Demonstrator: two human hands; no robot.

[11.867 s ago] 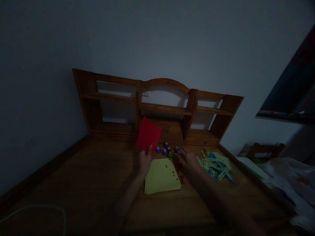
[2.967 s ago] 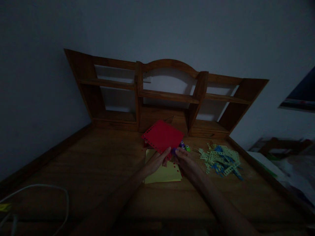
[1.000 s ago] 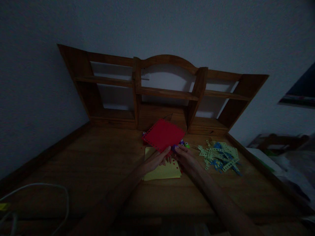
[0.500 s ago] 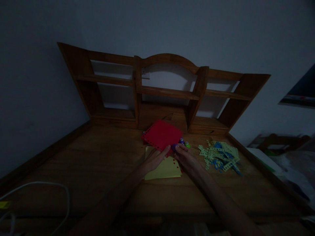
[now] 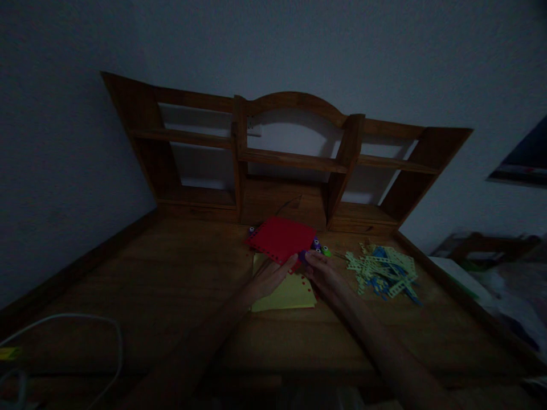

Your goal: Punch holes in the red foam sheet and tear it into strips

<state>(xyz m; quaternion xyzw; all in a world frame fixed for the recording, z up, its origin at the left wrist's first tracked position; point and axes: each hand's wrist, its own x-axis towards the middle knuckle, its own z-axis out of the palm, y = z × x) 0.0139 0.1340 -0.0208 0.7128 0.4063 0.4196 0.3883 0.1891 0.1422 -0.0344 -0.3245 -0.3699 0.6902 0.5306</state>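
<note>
My left hand [image 5: 273,278] pinches the near edge of a red sheet of paper [image 5: 285,236], which has a row of punched holes along its left and near edges. In my right hand [image 5: 323,272] is a small purple craft hole punch [image 5: 302,256], set at the sheet's near right corner. Under both hands lies a stack of yellow paper [image 5: 282,296], with small red cut-outs [image 5: 309,290] scattered on its right part. Just beyond my right hand are another purple punch [image 5: 316,243] and a green punch [image 5: 326,250], both with eye shapes. The fingertips are dim.
To the right lies a pile of pale green and blue plastic pieces [image 5: 387,270]. A wooden shelf unit [image 5: 294,162] stands along the back of the desk [image 5: 171,285]. At the front left is a white cable [image 5: 77,316]. A purple punch [image 5: 252,230] sits behind the sheet's left corner.
The red sheet's far edge has dropped and the sheet lies flatter, uncovering the purple punch at its left. Both hands have stayed nearly in place.
</note>
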